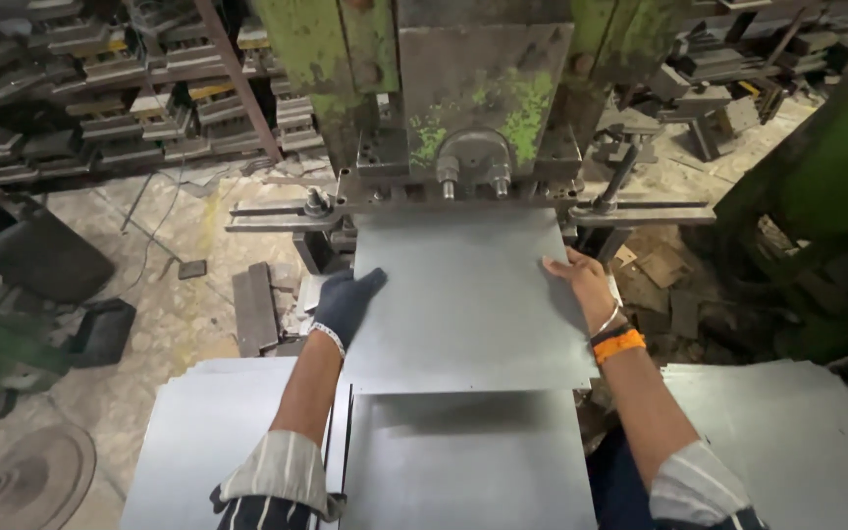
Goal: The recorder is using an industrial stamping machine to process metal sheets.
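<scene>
The fingers (363, 285) of the left hand (345, 304), in a dark knitted glove, lie together and flat against the left edge of a flat grey rectangular metal sheet (463, 294). The bare fingers (563, 267) of the right hand (586, 290) are slightly spread and pressed on the sheet's right edge. Neither hand clamps; both steady the sheet from its sides, which seems to keep it square and level. The sheet's far edge sits under the tooling of a worn green-painted steel press (483, 98). Its near edge overhangs a second grey sheet (463, 461) lying on the counter below. More grey sheets are stacked to the left (208, 442) and right (797, 432). An orange band (618, 345) circles the right wrist.
</scene>
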